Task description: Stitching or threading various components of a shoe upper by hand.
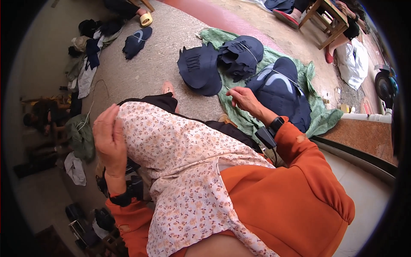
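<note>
My left hand (110,139) lies at the edge of the floral apron (171,137) over my lap, its fingers stretched out and holding nothing visible. My right hand (248,102) reaches forward, empty as far as I can see, with loosely bent fingers slightly apart. Just beyond and beside it are stacks of dark navy cut fabric pieces. One stack (199,70) has a rounded end, another (241,55) is bound with thin string. The largest stack (280,92), with pale curved bands on top, is nearest my right hand. They lie on or against a green woven sheet (317,107).
A smaller navy bundle (137,43) lies on the floor farther left. Clothes and bags are heaped along the left wall. At the far right are a wooden stool (327,21) with a seated person, a white sack (353,64) and a white pipe (368,117).
</note>
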`<state>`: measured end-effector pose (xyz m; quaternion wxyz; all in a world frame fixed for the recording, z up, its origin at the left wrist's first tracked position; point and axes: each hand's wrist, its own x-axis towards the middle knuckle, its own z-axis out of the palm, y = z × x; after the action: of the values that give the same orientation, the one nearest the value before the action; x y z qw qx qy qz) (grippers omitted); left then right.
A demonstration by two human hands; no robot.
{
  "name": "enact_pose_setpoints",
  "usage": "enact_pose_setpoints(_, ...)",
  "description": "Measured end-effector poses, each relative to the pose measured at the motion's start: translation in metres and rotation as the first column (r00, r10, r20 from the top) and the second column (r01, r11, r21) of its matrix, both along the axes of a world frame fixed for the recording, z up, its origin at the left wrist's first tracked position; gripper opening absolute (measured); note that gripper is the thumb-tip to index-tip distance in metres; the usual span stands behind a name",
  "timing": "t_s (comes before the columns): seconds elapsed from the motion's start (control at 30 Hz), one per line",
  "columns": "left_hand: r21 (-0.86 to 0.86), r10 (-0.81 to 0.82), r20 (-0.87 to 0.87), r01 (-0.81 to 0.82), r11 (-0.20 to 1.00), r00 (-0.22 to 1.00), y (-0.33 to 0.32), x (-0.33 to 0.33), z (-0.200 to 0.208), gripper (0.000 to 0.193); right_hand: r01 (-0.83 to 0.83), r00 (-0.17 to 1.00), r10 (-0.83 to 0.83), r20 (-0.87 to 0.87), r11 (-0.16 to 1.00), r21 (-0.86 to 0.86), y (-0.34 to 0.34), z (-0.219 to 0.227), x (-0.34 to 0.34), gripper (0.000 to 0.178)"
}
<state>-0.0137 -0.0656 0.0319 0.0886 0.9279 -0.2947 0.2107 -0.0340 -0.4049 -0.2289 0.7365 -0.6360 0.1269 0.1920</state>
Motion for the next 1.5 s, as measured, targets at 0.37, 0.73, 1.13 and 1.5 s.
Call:
enact_pose_setpoints(0.37,0.214,-0.224,-0.232,0.275,0.937,0.946,-0.03,-0.06,0.013,0.028,-0.755,0.533,0.72,0.445,0.642,-0.135,0.092,0.205,0.001,0.024)
enact_pose_setpoints(0.73,-0.332,0.846,0.068,-0.787,0.519,0.529,0.198,-0.195,-0.026,0.017,-0.306,0.904,0.352,0.243,0.929,-0.207,0.019,0.118,0.034,0.025)
enact_pose_setpoints(1.13,0.075,0.963,0.053,-0.962,0.261,0.265,0.309,-0.272,-0.166,0.025,-0.24,0.922,0.056,-0.383,0.858,-0.454,-0.069,-0.151,-0.081,0.015)
enact_pose_setpoints(1.5,0.085,0.935,-0.099,-0.934,0.348,0.34,0.282,-0.218,-0.158,0.034,-0.314,0.861,0.099,-0.498,0.874,-0.371,-0.08,-0.182,-0.09,0.036)
